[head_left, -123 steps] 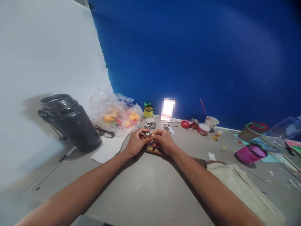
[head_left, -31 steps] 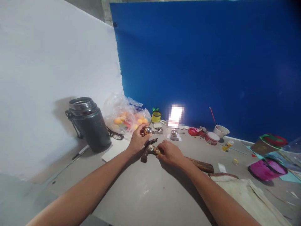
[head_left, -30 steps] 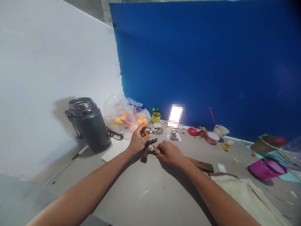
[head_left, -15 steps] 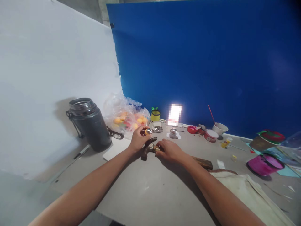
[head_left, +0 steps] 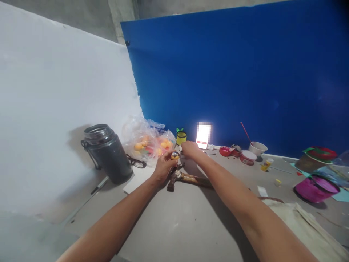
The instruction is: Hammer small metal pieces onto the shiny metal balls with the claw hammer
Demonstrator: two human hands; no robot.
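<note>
My left hand [head_left: 163,169] is closed around a small orange ball [head_left: 175,158] whose top is covered in something shiny and silver, too small to make out fully. My right hand [head_left: 190,148] reaches over a small open box [head_left: 181,152] of shiny metal bits, just beyond the ball. Its fingers point down and away, hidden behind the back of the hand. Between my forearms lies a claw hammer [head_left: 188,178] on the table, its head near my left wrist and its wooden handle running under my right forearm.
A dark flask [head_left: 113,156] and glasses [head_left: 139,163] stand left, beside plastic bags of orange balls [head_left: 147,143]. Behind are a yellow pot [head_left: 181,137] and lit phone [head_left: 202,135]. Rightward are a white cup [head_left: 257,149], pink pot [head_left: 313,187] and pale cloth [head_left: 297,218].
My right hand has left the hammer and moved forward over the small box. The hammer now lies on the table. My left hand keeps the ball. The view has tilted up slightly.
</note>
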